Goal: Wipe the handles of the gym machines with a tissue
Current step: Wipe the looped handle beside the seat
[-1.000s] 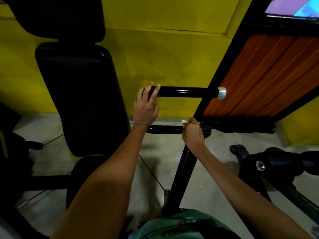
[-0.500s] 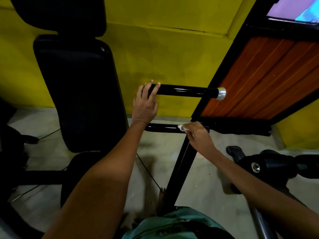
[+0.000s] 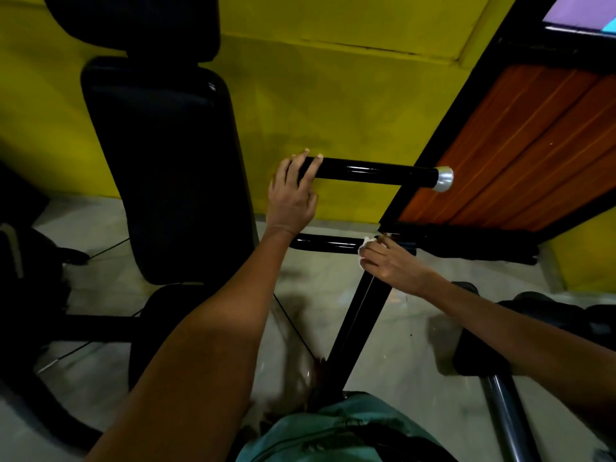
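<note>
Against the yellow wall (image 3: 333,105), two black horizontal bars of a gym machine were seen, one above the other. The upper handle (image 3: 373,171), glossy black with a silver end cap (image 3: 445,179) at its right end, was gripped near its left end by the left hand (image 3: 291,198), whose fingers were curled over the top of the bar, with the fingertips showing on its far side. The lower handle (image 3: 328,244) lay below and nearer the floor, partly hidden by the left wrist. At the right part of this lower bar, where it met the slanted black frame post (image 3: 355,328), the right hand (image 3: 388,265) was laid with its fingers closed on a small white tissue (image 3: 365,243), which was pressed against the bar; only a crumpled corner of the tissue could be seen past the fingertips. Both forearms were stretched forward from the bottom of the view, well apart from each other. To the left, a tall black padded backrest (image 3: 166,168) stood upright against the wall, with a second black pad (image 3: 133,25) above it. To the right, an orange wooden panel (image 3: 520,155) in a black frame was seen. The pale floor (image 3: 213,261) lay beneath.
</note>
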Action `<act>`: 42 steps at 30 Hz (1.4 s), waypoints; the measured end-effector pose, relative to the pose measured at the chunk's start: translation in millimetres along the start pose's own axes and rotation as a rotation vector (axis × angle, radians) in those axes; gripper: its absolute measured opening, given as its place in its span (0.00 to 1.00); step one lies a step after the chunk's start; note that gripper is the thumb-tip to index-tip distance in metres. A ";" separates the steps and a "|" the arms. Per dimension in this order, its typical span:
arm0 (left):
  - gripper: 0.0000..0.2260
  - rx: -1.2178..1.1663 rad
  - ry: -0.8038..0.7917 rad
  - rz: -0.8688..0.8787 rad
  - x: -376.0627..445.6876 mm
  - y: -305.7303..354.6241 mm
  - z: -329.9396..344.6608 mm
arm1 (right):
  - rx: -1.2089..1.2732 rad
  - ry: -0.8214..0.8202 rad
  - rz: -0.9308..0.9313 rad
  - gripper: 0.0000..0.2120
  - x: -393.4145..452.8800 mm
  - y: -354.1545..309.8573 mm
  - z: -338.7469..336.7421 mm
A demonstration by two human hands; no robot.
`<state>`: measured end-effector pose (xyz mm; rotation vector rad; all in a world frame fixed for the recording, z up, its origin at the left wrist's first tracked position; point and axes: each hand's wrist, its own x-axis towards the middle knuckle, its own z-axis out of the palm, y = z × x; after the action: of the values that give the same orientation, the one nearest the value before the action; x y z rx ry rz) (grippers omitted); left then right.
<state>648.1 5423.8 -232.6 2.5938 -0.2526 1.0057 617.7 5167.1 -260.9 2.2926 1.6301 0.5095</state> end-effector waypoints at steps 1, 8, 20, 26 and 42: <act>0.27 0.002 0.000 -0.002 -0.2 0.6 0.1 | 0.002 0.010 -0.009 0.07 7.5 -3.1 -0.3; 0.27 0.027 0.006 0.023 -0.4 -0.4 -0.4 | 0.002 -0.042 -0.091 0.12 38.9 -17.0 2.4; 0.27 0.016 0.021 0.027 0.1 -0.4 0.1 | 0.156 0.152 -0.059 0.09 80.2 -33.4 5.8; 0.28 0.065 0.038 0.020 0.4 1.0 -1.8 | 0.255 0.156 0.023 0.05 70.8 -31.2 2.2; 0.22 -0.061 0.034 0.014 -1.0 1.7 0.0 | 0.607 -0.011 0.804 0.10 55.4 -19.4 -24.9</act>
<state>646.8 5422.2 -232.9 2.5213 -0.2891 1.0305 607.0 5226.4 -240.1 3.3811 0.8471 0.1435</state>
